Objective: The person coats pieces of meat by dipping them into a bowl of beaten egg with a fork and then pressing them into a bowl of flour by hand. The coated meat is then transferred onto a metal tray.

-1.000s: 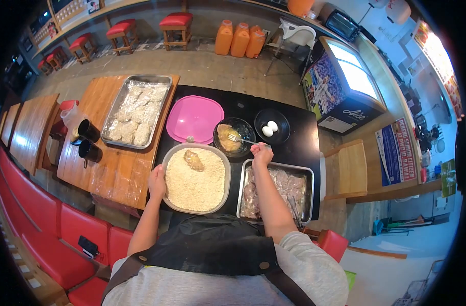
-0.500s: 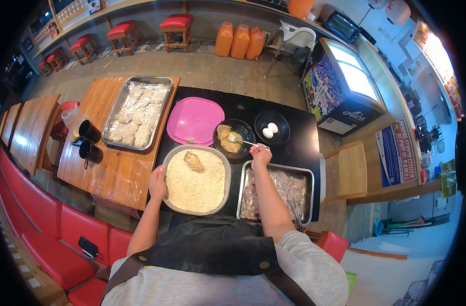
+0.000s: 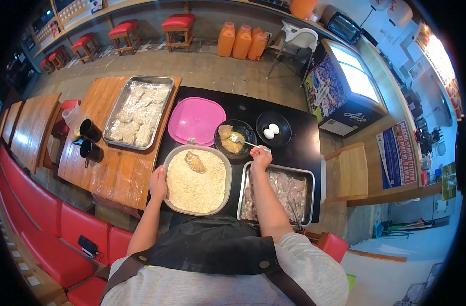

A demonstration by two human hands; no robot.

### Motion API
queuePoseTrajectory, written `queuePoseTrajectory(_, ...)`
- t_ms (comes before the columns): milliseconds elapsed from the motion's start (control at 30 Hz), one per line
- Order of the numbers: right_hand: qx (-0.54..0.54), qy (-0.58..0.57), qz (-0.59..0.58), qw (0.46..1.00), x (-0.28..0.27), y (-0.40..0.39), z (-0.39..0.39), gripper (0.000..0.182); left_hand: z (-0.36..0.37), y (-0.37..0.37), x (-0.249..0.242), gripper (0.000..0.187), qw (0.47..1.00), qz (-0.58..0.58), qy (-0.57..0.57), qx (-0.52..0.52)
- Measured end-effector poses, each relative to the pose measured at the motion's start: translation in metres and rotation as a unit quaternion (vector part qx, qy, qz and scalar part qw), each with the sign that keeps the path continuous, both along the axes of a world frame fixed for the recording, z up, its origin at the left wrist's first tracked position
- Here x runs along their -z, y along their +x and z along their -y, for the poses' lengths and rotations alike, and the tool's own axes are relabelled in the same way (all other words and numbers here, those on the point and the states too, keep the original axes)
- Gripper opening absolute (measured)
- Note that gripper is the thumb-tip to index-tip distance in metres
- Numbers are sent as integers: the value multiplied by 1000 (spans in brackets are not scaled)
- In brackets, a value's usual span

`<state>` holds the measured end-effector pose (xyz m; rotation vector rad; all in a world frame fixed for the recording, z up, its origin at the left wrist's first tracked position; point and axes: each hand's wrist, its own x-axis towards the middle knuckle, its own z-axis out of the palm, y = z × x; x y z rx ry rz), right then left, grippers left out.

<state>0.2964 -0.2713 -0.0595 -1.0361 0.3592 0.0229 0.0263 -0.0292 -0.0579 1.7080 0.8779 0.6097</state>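
Hands: 2, both bare
Right hand (image 3: 261, 159): fingers clamped on the handle of 1 fork (image 3: 249, 144)
Fork: its prongs touch the meat (image 3: 234, 147) in 1 dark bowl (image 3: 247, 131); I cannot tell if that is 1 piece or 2
Left hand (image 3: 158, 182): on the left side of 1 big tub (image 3: 197, 211); fingers close together, but I cannot tell how tight they hold
Tub: full of pale crumbs (image 3: 199, 188), with 1 brown piece (image 3: 195, 163) on top, near the far side
Eggs (image 3: 273, 127): 2, white, side by side in 1 black dish (image 3: 283, 138), just right of the dark bowl
Pink lid (image 3: 196, 120): 1, on the black table (image 3: 299, 122), left of the dark bowl
Near tray (image 3: 312, 196): 1, metal, right of the tub, partly under the right arm, with raw meat (image 3: 284, 183) too bunched up to count and 1 pair of tongs (image 3: 294, 209)
Far tray (image 3: 160, 113): 1, metal, on the wood table (image 3: 115, 173), with many crumby pieces (image 3: 136, 115)
Cups (image 3: 91, 152): 2, black, left of the far tray
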Motion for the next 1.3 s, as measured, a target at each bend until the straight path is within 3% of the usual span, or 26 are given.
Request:
queuePoseTrajectory(233,20,41,-24,999,9,-5,2,4,8,1,-23,32,1000,-21,20,7)
queuePoseTrajectory(500,70,60,-40,995,10,-3,-9,7,1,0,-7,33,1000,-7,12,16)
queuePoseTrajectory(1067,51,70,-70,994,2,-1,26,10,3,0,-9,35,1000,-19,2,17)
queuePoseTrajectory(1300,43,77,-24,996,-14,-3,41,11,4,-1,-9,34,1000,-13,-2,7)
